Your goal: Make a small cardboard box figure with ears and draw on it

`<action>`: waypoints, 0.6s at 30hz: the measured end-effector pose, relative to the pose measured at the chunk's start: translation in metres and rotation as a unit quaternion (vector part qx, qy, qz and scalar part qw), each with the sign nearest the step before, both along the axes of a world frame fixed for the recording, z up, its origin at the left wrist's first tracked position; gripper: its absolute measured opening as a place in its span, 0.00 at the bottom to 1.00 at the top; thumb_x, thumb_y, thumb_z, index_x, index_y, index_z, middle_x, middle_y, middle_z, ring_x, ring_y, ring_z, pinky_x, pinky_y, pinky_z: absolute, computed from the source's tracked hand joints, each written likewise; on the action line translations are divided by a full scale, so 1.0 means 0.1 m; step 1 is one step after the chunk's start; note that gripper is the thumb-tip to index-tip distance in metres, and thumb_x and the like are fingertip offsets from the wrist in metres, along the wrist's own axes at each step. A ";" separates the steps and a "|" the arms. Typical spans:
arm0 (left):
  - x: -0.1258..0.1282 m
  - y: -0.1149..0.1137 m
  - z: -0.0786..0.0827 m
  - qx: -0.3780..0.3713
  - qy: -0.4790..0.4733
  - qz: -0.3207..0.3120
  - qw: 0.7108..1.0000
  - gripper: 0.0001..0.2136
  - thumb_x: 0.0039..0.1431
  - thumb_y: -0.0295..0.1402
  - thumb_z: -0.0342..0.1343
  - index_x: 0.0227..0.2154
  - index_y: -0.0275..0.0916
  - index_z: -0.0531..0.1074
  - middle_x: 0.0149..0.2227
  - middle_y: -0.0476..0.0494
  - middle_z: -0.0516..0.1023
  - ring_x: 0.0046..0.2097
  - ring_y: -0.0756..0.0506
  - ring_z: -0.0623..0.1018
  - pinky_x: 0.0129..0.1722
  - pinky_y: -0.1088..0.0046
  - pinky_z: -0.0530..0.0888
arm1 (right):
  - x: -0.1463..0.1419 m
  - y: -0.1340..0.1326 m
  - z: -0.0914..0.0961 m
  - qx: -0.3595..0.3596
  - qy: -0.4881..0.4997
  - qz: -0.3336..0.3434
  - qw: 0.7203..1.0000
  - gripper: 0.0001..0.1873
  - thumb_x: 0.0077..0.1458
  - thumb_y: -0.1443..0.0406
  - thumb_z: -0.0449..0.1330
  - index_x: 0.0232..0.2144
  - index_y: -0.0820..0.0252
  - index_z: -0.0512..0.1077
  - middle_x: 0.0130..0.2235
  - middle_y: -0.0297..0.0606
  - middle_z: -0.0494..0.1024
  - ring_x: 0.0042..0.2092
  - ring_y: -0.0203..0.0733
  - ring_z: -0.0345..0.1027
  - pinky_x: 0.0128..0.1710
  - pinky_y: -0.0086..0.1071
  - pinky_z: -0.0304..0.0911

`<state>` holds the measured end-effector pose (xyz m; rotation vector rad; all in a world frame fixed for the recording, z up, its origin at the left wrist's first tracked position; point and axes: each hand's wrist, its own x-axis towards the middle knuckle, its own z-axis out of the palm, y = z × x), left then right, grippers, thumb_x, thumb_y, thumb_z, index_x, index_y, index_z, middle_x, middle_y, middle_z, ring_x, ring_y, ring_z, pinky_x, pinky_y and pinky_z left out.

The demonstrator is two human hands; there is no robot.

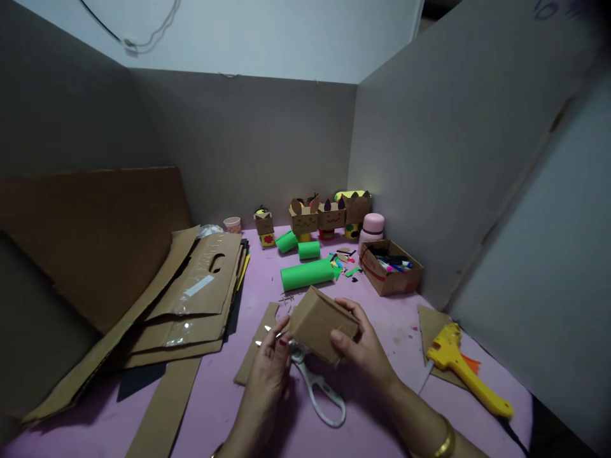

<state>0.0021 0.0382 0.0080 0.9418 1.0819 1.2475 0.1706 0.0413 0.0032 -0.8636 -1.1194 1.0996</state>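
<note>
A small brown cardboard box (317,321) is held tilted above the table, between my two hands. My right hand (360,340) grips its right side, thumb on the near face and fingers over the top edge. At the box's left edge, my left hand (271,366) has its fingers and thumb closed on the cardboard. White-handled scissors (329,407) lie under the box, their blades partly hidden by my left hand. A cut cardboard piece (251,366) lies beside that hand.
Stacked cardboard sheets (205,305) fill the left side. Green paper tubes (308,275) and cardboard-headed figures (304,219) stand or lie at the back. To the right are a box of markers (382,285), a pink bottle (373,224) and a yellow glue gun (465,366). Grey panels (248,133) enclose the table.
</note>
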 end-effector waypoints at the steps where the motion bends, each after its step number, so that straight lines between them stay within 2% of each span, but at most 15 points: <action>1: 0.00 0.01 0.00 -0.002 0.008 -0.009 1.000 0.40 0.44 0.59 0.58 0.56 0.38 0.64 0.11 0.62 0.55 0.13 0.55 0.51 0.11 0.80 0.51 | 0.00 0.00 -0.02 0.039 -0.055 -0.033 0.997 0.33 0.44 0.53 0.68 0.51 0.54 0.62 0.50 0.43 0.71 0.51 0.53 0.68 0.49 0.46 0.66; 2: 0.00 0.01 -0.01 -0.002 0.016 -0.019 1.000 0.43 0.43 0.61 0.57 0.58 0.37 0.62 0.11 0.64 0.52 0.13 0.56 0.48 0.10 0.80 0.49 | 0.00 0.00 -0.04 0.082 -0.114 -0.070 0.988 0.35 0.44 0.55 0.68 0.53 0.53 0.61 0.53 0.44 0.67 0.55 0.55 0.64 0.53 0.49 0.62; 4: 0.00 0.02 -0.03 -0.001 0.016 -0.037 0.999 0.46 0.43 0.63 0.55 0.59 0.36 0.58 0.11 0.65 0.50 0.14 0.56 0.44 0.10 0.81 0.48 | 0.00 0.01 -0.10 0.174 -0.236 -0.128 0.947 0.40 0.45 0.59 0.68 0.58 0.51 0.56 0.58 0.45 0.60 0.61 0.56 0.55 0.59 0.51 0.55; 6: 0.00 0.01 -0.05 0.001 0.004 -0.049 0.999 0.44 0.45 0.63 0.54 0.59 0.36 0.58 0.12 0.65 0.51 0.16 0.56 0.43 0.10 0.81 0.48 | 0.00 0.01 -0.15 0.252 -0.322 -0.143 0.901 0.46 0.47 0.62 0.67 0.62 0.49 0.49 0.60 0.46 0.56 0.63 0.55 0.51 0.60 0.50 0.55; 8: -0.01 0.00 -0.04 0.009 -0.012 -0.051 0.999 0.44 0.44 0.62 0.56 0.58 0.37 0.59 0.13 0.64 0.53 0.16 0.56 0.44 0.10 0.81 0.49 | 0.01 0.02 -0.18 0.299 -0.358 -0.144 0.873 0.49 0.48 0.63 0.66 0.65 0.50 0.43 0.61 0.47 0.55 0.63 0.54 0.50 0.59 0.48 0.58; 13: -0.03 0.00 0.01 -0.007 -0.052 -0.059 0.997 0.39 0.41 0.57 0.63 0.55 0.43 0.64 0.13 0.63 0.55 0.14 0.56 0.48 0.10 0.81 0.49 | 0.03 0.04 -0.21 0.327 -0.379 -0.141 0.854 0.52 0.50 0.64 0.66 0.66 0.53 0.38 0.61 0.49 0.54 0.63 0.54 0.50 0.58 0.47 0.61; 18: -0.05 0.00 0.07 -0.034 -0.085 -0.074 0.993 0.35 0.44 0.48 0.67 0.55 0.40 0.64 0.12 0.66 0.50 0.15 0.57 0.45 0.10 0.85 0.48 | 0.02 0.04 -0.21 0.319 -0.361 -0.150 0.863 0.56 0.48 0.62 0.67 0.66 0.51 0.35 0.63 0.49 0.50 0.65 0.57 0.46 0.60 0.51 0.57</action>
